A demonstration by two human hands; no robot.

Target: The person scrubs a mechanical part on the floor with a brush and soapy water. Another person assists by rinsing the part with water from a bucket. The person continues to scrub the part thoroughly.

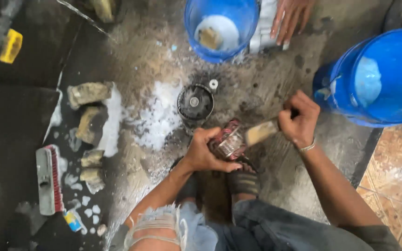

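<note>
My left hand (205, 151) grips a small round metal part with reddish copper windings (229, 139), held just above the wet floor. A paintbrush (260, 132) is held in my right hand (298, 122), its pale bristles touching the part's right side. Just beyond the part stands a black round housing (195, 103) with a small white cap (213, 84) beside it. My sandalled foot (244, 180) rests under the part.
A blue bucket (377, 79) of pale liquid stands at right. Another blue bucket (219, 28) sits at top, with another person's hand (291, 18) beside it. Several dirty sponges (89, 121), a scrub brush (48, 179) and foam (157, 116) lie at left. Tiles (396, 172) begin at right.
</note>
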